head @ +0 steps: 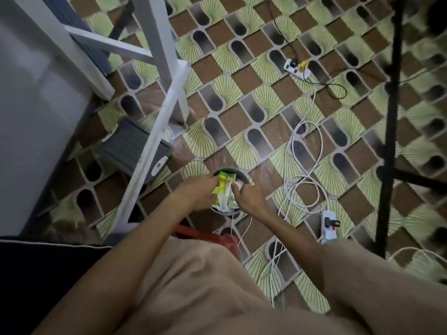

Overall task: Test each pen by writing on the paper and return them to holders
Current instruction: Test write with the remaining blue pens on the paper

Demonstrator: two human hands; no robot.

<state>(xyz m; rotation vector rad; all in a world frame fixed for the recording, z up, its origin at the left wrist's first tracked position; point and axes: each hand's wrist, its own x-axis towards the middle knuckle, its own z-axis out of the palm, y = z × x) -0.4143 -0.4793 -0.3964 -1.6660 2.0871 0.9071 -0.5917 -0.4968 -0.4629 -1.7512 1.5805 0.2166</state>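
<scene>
floor: I see patterned tiles [242, 105] | left: white table frame [154, 131] | right: loose white cables [307, 151] | centre: round dark-rimmed container [232, 170] on the floor | left hand [193, 192] and right hand [249, 197] both pinch green-and-white packets [223, 189] in it | pens: I cannot tell where

likely home room: patterned vinyl floor [242, 112], power strips [297, 68], cables [307, 151].
</scene>
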